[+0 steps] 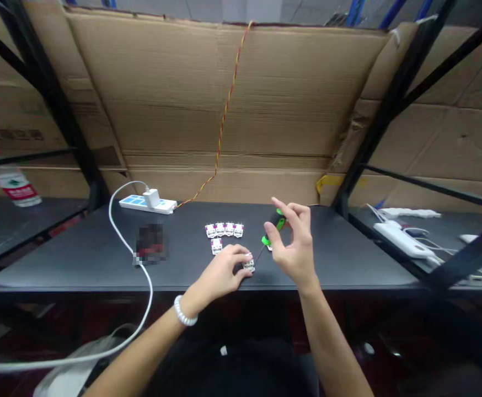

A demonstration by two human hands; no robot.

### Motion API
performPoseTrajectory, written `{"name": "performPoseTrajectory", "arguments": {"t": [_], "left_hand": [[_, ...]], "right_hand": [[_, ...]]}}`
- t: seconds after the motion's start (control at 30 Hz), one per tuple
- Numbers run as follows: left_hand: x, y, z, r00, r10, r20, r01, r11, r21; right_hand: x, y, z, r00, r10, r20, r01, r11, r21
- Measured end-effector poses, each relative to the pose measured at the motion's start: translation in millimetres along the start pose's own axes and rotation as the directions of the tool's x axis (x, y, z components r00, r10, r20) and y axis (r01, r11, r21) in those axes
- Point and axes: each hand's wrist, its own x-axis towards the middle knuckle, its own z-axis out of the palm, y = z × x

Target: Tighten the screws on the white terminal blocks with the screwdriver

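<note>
My left hand (224,271) rests on the black table (79,259) near its front edge, fingers closed on a small white and purple part (248,266). My right hand (293,242) is raised just to the right, fingers pinched round the handle of a black and green screwdriver (273,227). The screwdriver's thin shaft slants down to the part under my left fingers. Several more small white and purple parts (224,230) lie in a row behind my left hand, and one further part (217,246) sits just in front of that row.
A white power strip (146,203) with a plugged charger lies at the back left; its white cable (135,259) loops over the table's front edge. A blurred dark object (150,243) sits left of centre. Cardboard lines the back. Black frame posts stand on both sides. More power strips (402,240) lie on the right bench.
</note>
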Motion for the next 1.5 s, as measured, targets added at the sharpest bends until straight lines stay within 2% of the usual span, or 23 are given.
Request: {"name": "performPoseTrajectory", "arguments": {"t": [0.2, 0.37, 0.53, 0.6, 0.73, 0.9, 0.97, 1.1, 1.27, 1.33, 1.43, 1.5], "left_hand": [[0.3, 1.1, -0.5, 1.0, -0.008, 0.011, 0.008, 1.0, 0.0], [0.0, 0.3, -0.2, 1.0, 0.0, 0.009, 0.001, 1.0, -0.003], [0.0, 1.1, -0.8, 1.0, -0.008, 0.008, 0.008, 1.0, -0.004], [0.1, 1.6, -1.0, 1.0, -0.007, 0.007, 0.007, 1.0, -0.004], [0.2, 1.4, -1.2, 1.0, -0.001, 0.011, 0.001, 1.0, 0.003], [-0.1, -0.4, 0.2, 1.0, -0.002, 0.006, 0.002, 1.0, -0.002], [-0.2, -0.5, 0.5, 1.0, -0.002, 0.005, 0.002, 1.0, -0.003], [0.0, 0.6, -0.1, 1.0, 0.003, 0.004, -0.003, 1.0, 0.005], [0.4, 1.4, -0.1, 1.0, -0.004, 0.011, 0.004, 1.0, 0.002], [0.5, 1.4, 0.2, 1.0, -0.006, 0.007, 0.006, 1.0, 0.002], [0.5, 1.5, 0.1, 1.0, -0.001, 0.008, 0.001, 1.0, 0.008], [0.4, 1.8, -0.3, 1.0, 0.002, 0.005, -0.002, 1.0, 0.009]], "right_hand": [[-2.1, 3.9, 2.2, 0.993, 0.019, 0.115, -0.038, 0.985, 0.167], [-0.3, 3.7, 0.8, 1.0, 0.023, -0.019, -0.023, 0.999, 0.029], [0.7, 6.0, -1.4, 0.995, 0.046, 0.086, -0.058, 0.988, 0.141], [0.6, 5.9, -1.3, 0.996, 0.047, 0.079, -0.058, 0.989, 0.14], [0.2, 4.8, -0.4, 0.999, 0.032, -0.016, -0.032, 0.999, 0.016], [0.2, 4.2, -0.7, 0.994, 0.027, 0.103, -0.043, 0.987, 0.157], [0.8, 3.4, -0.4, 0.995, 0.018, 0.101, -0.034, 0.987, 0.158], [1.1, 2.2, 1.4, 0.999, 0.0, 0.036, -0.002, 0.999, 0.034], [-1.1, 3.0, 2.4, 0.991, 0.036, 0.131, -0.056, 0.986, 0.155], [-0.8, 2.5, 2.1, 0.993, 0.019, 0.116, -0.035, 0.99, 0.139], [0.5, 2.4, 0.8, 0.999, -0.009, 0.034, 0.008, 0.999, 0.038], [0.7, 3.5, -0.4, 0.999, 0.004, 0.035, -0.006, 0.999, 0.046]]}}
